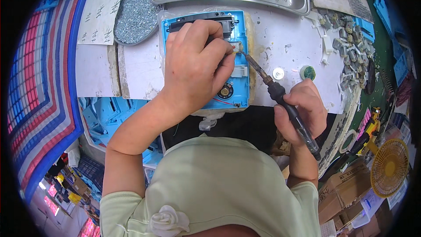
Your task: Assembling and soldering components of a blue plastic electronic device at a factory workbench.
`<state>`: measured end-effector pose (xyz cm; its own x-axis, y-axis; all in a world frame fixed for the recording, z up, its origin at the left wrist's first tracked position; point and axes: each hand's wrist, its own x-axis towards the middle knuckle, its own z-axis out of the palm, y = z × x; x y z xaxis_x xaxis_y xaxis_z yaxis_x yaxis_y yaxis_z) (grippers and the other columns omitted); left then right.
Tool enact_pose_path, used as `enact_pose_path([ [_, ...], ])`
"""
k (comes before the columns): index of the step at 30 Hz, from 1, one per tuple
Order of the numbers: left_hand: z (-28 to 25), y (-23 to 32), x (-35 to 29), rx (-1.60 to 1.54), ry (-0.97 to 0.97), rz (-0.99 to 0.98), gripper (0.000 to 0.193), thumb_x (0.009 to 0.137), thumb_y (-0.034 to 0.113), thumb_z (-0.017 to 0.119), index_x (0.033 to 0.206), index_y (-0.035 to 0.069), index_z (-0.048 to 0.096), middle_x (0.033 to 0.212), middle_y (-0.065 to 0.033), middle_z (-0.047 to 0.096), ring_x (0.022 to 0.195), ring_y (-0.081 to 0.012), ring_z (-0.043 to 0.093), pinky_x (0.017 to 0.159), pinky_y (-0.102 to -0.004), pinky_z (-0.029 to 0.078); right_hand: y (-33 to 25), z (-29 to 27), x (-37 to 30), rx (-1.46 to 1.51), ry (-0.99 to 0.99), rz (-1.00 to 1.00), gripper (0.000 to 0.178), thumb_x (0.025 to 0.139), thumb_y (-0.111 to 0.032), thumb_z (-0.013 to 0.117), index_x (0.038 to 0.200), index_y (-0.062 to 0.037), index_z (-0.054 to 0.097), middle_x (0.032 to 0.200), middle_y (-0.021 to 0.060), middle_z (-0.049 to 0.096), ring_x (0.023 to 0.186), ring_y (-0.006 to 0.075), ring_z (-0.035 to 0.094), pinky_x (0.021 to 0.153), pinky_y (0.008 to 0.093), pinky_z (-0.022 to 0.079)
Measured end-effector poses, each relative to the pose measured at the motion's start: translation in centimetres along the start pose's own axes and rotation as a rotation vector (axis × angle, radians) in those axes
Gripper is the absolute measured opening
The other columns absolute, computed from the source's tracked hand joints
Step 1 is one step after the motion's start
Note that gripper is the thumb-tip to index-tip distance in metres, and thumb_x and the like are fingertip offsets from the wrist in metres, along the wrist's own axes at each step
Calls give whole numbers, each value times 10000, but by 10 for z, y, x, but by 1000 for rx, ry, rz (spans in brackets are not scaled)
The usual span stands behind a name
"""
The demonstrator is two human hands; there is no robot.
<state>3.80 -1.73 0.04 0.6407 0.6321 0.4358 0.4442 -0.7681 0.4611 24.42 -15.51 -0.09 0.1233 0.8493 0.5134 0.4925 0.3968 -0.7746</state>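
Observation:
My right hand (303, 112) is closed round the dark handle of a soldering iron (280, 93). The iron's tip reaches a small pale part at the right side of a blue plastic housing (238, 85). Over that housing lies my left hand (197, 57), thumb and forefinger pinched on a thin wire (237, 52) close to the tip. The palm and fingers hide much of the housing's left and middle. Still showing inside it are a black strip (206, 17) along the top, a round speaker (226, 91) and a red wire at the bottom.
Small metal pieces fill a dark oval tray (137, 15) at the far left. A steel tray (263, 3) stands behind the housing. To the right lie a white wheel (278, 73), a round green item (308, 72) and a heap of small grey parts (353, 55). A yellow fan (389, 167) is lower right.

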Motion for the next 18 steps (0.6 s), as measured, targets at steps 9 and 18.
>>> enact_pose_path([
  [9, 1, 0, -1, 15, 5, 0, 182, 721, 74, 797, 864, 78, 686, 975, -65, 577, 896, -247, 581, 779, -375, 398, -1, -2, -4, -15, 24, -18, 301, 726, -7, 822, 977, -11, 655, 681, 72, 586, 600, 223, 535, 558, 324, 403],
  [18, 1, 0, -1, 4, 10, 2, 178, 723, 75, 797, 861, 77, 686, 977, -64, 578, 885, -243, 579, 778, -374, 399, -3, -3, -1, -44, -10, 5, 309, 713, 8, 814, 975, -10, 652, 691, 75, 596, 599, 225, 542, 555, 328, 411],
])
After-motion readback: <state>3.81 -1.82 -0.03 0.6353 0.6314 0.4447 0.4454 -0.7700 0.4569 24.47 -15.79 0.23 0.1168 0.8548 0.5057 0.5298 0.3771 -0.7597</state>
